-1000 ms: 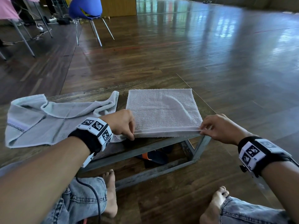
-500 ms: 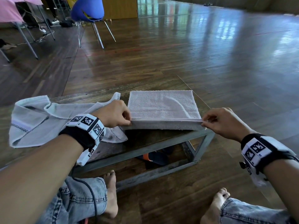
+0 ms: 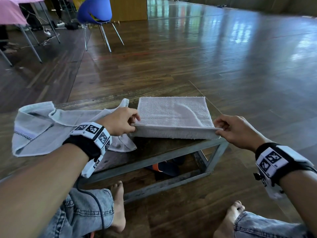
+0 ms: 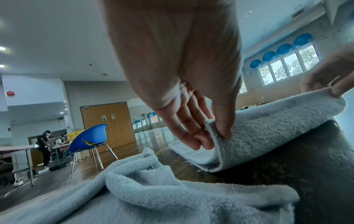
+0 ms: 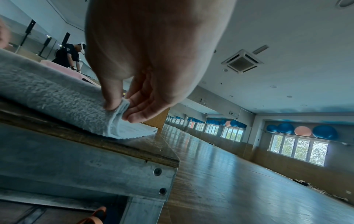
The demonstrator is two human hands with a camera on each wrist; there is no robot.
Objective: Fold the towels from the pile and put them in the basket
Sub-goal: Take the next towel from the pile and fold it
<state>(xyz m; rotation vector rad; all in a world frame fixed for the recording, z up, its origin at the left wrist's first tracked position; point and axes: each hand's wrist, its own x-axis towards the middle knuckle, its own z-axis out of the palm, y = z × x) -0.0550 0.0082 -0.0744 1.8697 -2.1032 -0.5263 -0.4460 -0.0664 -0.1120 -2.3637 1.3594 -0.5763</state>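
Over the last second the near edge of the towel (image 3: 173, 112) has risen off the table (image 3: 154, 152) and travelled toward the far edge: another fold is under way. The unfolded towel (image 3: 51, 127) lies at the left end (next in line, probably). The left hand (image 3: 120, 122) pinches the near left corner between thumb and fingers; the right hand (image 3: 238, 131) pinches the near right corner the same way. The fold is not yet laid flat.

No basket appears in any view. The object under the table (image 3: 163, 169) is too shadowed to identify.
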